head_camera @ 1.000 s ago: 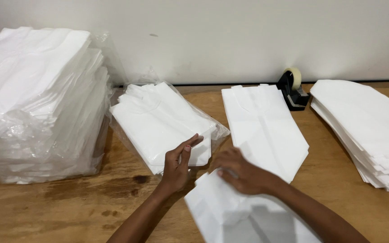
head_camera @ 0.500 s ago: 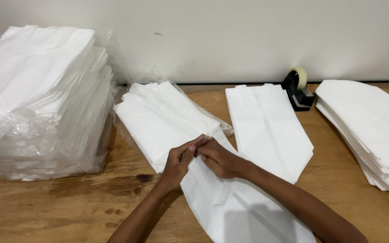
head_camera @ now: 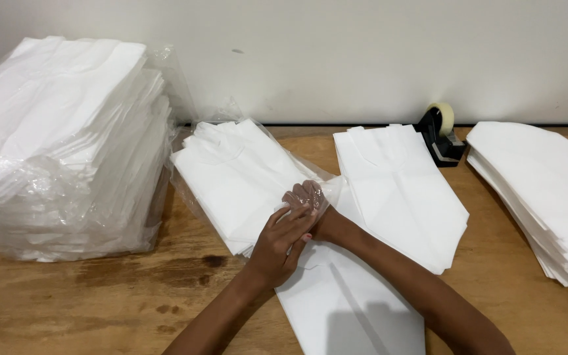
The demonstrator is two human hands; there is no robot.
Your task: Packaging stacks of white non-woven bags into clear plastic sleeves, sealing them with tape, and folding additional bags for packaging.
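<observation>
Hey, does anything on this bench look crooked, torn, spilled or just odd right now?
Nothing looks spilled or torn. The only untidy spots: the open clear plastic wrap around the middle pile of white folded sheets is crumpled where the right hand reaches into it, and the wrapped stack at far left leans unevenly. The wooden table shows dark stains.

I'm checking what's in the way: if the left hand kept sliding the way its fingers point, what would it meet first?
The left hand points up and right, so it would first meet the right hand, already touching it inside the clear plastic bag.
</observation>
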